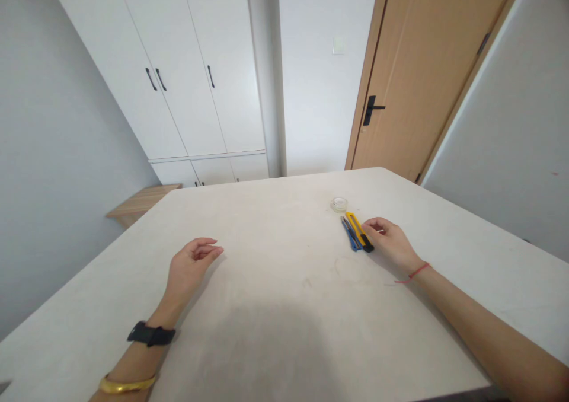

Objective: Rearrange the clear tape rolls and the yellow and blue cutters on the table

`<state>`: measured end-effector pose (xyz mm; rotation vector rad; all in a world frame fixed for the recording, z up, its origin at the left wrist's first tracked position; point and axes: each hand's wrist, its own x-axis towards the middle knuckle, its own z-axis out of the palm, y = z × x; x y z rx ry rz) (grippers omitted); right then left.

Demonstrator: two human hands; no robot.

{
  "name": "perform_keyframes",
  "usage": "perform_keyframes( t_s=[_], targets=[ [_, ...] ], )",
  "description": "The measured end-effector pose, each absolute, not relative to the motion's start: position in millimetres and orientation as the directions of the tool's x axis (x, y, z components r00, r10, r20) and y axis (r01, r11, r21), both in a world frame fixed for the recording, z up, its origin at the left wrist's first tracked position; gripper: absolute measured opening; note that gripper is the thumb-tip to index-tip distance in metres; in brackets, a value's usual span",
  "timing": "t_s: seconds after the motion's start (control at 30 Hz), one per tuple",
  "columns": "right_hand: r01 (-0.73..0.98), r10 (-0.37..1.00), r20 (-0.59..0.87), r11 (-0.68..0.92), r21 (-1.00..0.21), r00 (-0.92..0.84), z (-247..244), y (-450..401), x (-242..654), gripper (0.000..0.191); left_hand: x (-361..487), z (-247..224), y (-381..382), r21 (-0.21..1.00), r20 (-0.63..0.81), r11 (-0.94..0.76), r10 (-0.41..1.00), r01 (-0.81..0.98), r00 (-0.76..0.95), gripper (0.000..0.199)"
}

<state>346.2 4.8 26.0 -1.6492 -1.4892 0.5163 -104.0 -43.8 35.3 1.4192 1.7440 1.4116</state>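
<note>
On the left of the white table, my left hand rests with its fingers loosely bent and apart, holding nothing. My right hand is at the right edge of a yellow and black utility knife. Its fingers are bent and its fingertips seem to touch the knife's side without wrapping round it. Left of the yellow knife and close against it lies a slimmer blue cutter, with a dark slim part between them that I cannot make out. Just beyond the knives sits a roll of clear tape.
Behind the table stand a white wardrobe with black handles and a wooden door. A wooden ledge is past the table's far left corner. Faint marks show on the tabletop, and a shadow falls across its near middle.
</note>
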Motion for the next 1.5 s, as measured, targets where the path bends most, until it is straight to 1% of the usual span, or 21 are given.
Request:
perform_keyframes(
  t_s=[0.47,0.67,0.97,1.23,1.5],
  targets=[
    [0.599,0.949,0.251,0.089,-0.796,0.193,25.6,3.8,346.0,0.030,-100.1,39.2,-45.2,0.904,0.255,-0.086,0.895,0.420,-0.366,0.041],
    [0.603,0.955,0.219,0.056,-0.796,0.201,23.4,6.0,347.0,0.033,-101.6,36.1,-43.8,0.893,0.269,-0.094,0.895,0.439,-0.357,0.041],
    [0.601,0.950,0.250,0.091,-0.794,0.187,27.5,3.5,345.3,0.030,-100.5,39.3,-45.0,0.871,0.272,-0.067,0.891,0.487,-0.363,0.040],
    [0.592,0.949,0.244,0.082,-0.802,0.198,26.8,4.1,345.5,0.031,-101.9,36.4,-44.4,0.875,0.277,-0.077,0.889,0.477,-0.364,0.037],
    [0.598,0.951,0.230,0.062,-0.799,0.208,26.9,3.9,345.5,0.031,-103.6,34.3,-43.6,0.871,0.273,-0.072,0.893,0.485,-0.357,0.040]
  ],
)
